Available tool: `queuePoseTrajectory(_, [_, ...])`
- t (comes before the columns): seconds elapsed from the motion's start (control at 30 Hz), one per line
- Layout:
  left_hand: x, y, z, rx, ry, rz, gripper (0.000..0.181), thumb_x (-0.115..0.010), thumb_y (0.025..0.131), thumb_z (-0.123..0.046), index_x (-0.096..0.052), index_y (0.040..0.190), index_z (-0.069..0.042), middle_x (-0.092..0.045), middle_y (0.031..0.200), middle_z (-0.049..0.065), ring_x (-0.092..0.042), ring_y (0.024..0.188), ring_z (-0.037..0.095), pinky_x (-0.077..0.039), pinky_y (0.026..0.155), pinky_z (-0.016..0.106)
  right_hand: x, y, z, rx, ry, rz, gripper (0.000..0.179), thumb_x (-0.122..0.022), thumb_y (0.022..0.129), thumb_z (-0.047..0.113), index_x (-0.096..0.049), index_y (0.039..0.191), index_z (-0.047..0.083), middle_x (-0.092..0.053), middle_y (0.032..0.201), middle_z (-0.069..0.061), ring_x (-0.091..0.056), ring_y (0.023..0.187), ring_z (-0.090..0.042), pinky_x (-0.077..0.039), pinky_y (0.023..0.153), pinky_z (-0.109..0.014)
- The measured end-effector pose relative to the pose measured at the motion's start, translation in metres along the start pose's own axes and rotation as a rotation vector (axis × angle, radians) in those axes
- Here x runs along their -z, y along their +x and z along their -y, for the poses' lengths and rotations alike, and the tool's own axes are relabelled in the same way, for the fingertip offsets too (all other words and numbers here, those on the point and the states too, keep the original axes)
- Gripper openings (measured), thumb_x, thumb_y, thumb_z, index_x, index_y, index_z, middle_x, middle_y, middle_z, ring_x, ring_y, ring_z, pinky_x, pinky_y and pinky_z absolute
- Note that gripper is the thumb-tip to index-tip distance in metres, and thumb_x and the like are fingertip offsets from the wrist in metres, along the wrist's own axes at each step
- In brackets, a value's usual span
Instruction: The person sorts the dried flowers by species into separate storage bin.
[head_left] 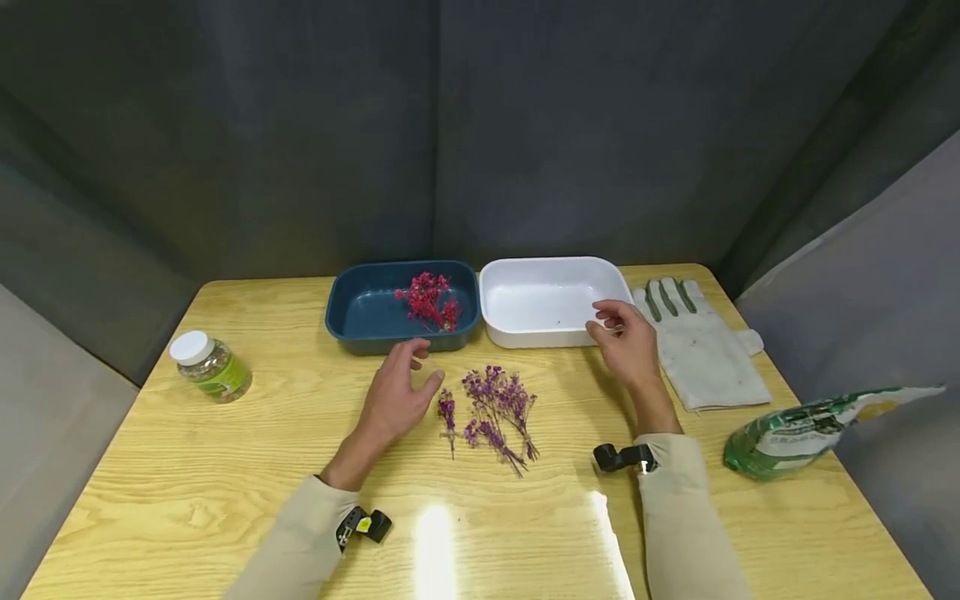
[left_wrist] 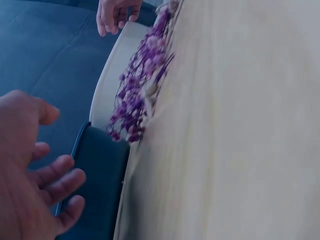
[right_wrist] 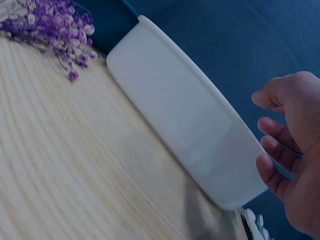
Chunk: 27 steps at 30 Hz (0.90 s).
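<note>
My left hand [head_left: 397,396] hovers just in front of the dark blue tray [head_left: 360,340], its fingers loosely bent and nothing in them. Inside that tray, at its right end, lies a bunch of red dried flowers [head_left: 427,298]. Over the front right corner of the white tray [head_left: 540,337] is my right hand [head_left: 628,342], also holding nothing, fingers relaxed. Several sprigs of purple dried flowers [head_left: 495,408] lie on the table between the hands, with a smaller purple sprig [head_left: 447,412] nearest the left hand. The right wrist view shows the right fingers [right_wrist: 272,175] by the white tray's rim.
A jar with a white lid [head_left: 217,371] stands at the left of the wooden table [head_left: 300,450]. To the right lie white work gloves [head_left: 708,354], and a green and white bag [head_left: 795,437] stands near the right edge. A dark curtain [head_left: 450,125] hangs behind the trays.
</note>
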<state>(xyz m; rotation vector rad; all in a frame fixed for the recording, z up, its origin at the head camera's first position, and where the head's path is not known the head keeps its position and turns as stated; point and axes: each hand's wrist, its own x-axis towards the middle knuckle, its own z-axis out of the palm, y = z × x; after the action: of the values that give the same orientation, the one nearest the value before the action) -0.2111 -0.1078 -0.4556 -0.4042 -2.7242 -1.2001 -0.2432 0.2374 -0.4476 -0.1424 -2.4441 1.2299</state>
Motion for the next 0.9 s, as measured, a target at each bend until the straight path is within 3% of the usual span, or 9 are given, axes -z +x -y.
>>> queuePoseTrajectory(0.2, [-0.006, -0.013, -0.004, 0.084, 0.089, 0.067, 0.047, -0.066, 0.088, -0.035, -0.052, 0.129, -0.016, -0.061, 0.112, 0.004, -0.060, 0.099, 0.023, -0.048, 0.082, 0.040, 0.000, 0.002, -0.015, 0.000, -0.015, -0.103, 0.027, -0.070, 0.087, 0.013, -0.067, 0.113, 0.006, -0.062, 0.104, -0.015, -0.054, 0.093, -0.024, -0.039, 0.076, -0.023])
queuePoseTrajectory(0.37, [-0.008, -0.024, -0.007, 0.107, 0.157, 0.113, 0.042, -0.068, 0.087, -0.038, -0.054, 0.120, -0.016, -0.062, 0.104, 0.001, -0.057, 0.089, 0.018, -0.046, 0.076, 0.037, 0.002, 0.004, -0.020, -0.067, -0.068, -0.141, 0.029, -0.069, 0.087, 0.015, -0.066, 0.115, 0.008, -0.055, 0.113, -0.016, -0.050, 0.104, -0.031, -0.037, 0.087, -0.038])
queuePoseTrajectory(0.53, [-0.009, -0.032, -0.010, 0.121, 0.197, 0.150, 0.033, -0.070, 0.085, -0.038, -0.055, 0.105, -0.017, -0.059, 0.093, 0.000, -0.051, 0.076, 0.015, -0.041, 0.070, 0.033, 0.005, 0.005, -0.025, -0.085, -0.068, -0.163, 0.030, -0.071, 0.085, 0.015, -0.066, 0.114, 0.007, -0.050, 0.128, -0.016, -0.049, 0.119, -0.033, -0.040, 0.098, -0.046])
queuePoseTrajectory(0.73, [-0.011, -0.037, -0.011, 0.099, 0.251, 0.195, 0.028, -0.071, 0.084, -0.039, -0.054, 0.094, -0.018, -0.056, 0.087, -0.002, -0.048, 0.074, 0.012, -0.039, 0.069, 0.031, 0.006, 0.007, -0.030, -0.106, -0.057, -0.145, 0.035, -0.070, 0.085, 0.015, -0.063, 0.118, 0.005, -0.046, 0.139, -0.014, -0.045, 0.130, -0.032, -0.041, 0.103, -0.048])
queuePoseTrajectory(0.9, [-0.014, -0.041, -0.012, 0.090, 0.274, 0.212, 0.025, -0.072, 0.082, -0.040, -0.057, 0.091, -0.022, -0.059, 0.084, -0.008, -0.050, 0.075, 0.010, -0.041, 0.073, 0.034, 0.007, 0.007, -0.031, -0.190, -0.050, -0.074, 0.049, -0.065, 0.089, 0.022, -0.051, 0.135, 0.011, -0.043, 0.145, -0.014, -0.046, 0.129, -0.034, -0.037, 0.107, -0.049])
